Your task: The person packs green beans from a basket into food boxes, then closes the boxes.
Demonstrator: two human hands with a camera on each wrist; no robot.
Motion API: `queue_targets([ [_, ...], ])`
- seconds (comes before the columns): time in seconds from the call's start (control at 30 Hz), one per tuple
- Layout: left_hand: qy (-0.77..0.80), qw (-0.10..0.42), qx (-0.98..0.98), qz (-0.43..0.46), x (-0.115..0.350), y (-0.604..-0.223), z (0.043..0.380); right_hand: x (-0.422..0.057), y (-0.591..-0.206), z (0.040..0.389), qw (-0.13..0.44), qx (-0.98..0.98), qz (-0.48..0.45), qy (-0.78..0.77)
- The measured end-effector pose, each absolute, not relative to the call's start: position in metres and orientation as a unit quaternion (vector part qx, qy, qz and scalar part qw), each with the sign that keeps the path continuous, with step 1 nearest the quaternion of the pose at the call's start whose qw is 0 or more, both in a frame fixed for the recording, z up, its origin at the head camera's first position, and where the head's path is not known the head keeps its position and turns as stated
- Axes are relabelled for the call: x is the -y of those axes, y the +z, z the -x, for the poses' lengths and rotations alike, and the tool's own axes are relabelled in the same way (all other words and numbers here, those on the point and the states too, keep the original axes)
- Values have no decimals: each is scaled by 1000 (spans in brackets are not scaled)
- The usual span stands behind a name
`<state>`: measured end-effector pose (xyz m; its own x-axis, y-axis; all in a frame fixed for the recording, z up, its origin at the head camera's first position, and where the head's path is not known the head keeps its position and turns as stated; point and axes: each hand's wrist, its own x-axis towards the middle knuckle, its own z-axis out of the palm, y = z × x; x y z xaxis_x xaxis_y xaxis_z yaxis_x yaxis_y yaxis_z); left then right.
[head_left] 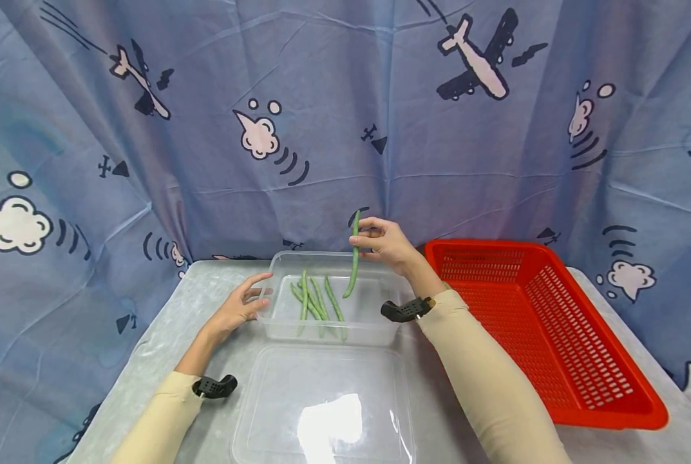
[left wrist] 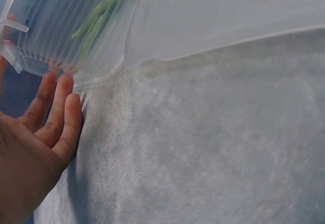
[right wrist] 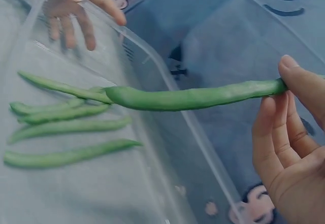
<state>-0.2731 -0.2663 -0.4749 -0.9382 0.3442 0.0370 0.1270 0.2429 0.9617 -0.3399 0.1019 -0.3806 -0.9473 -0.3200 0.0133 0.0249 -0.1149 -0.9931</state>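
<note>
Pinched between the thumb and fingers of my right hand (head_left: 382,240) is one green bean (head_left: 353,261), hanging over the clear plastic container (head_left: 380,325). The right wrist view shows this bean (right wrist: 198,98) held by one end. Several other green beans (right wrist: 71,155) lie on the container's floor, some crossing one another. My left hand (head_left: 242,304) is at the container's left side, its fingers loosely extended against the wall and rim. Seen from the left wrist, that hand (left wrist: 40,137) has its fingertips at the container's edge.
A red plastic basket (head_left: 603,322) stands to the right, partly covered by my right forearm. In front of the container lies a clear flat lid (head_left: 275,399) on the pale tabletop (head_left: 171,316). Behind the table hangs a blue printed curtain (head_left: 322,84).
</note>
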Motion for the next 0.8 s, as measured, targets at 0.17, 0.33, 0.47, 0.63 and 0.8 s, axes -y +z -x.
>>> queue_targets([
  [0.17,596,92,-783,-152,266,-475,273,-81,-393,339,144,-651,105,-738],
  [0.33,600,90,-780,-153,266,-476,273,-60,-404,336,165,-644,100,-740],
  [0.47,606,86,-775,-158,266,-476,273,-47,-413,332,183,-643,96,-738],
  [0.63,613,86,-769,-158,265,-477,273,-37,-424,327,189,-645,94,-735],
  [0.8,611,86,-772,-155,265,-477,273,-34,-430,324,185,-661,100,-720],
])
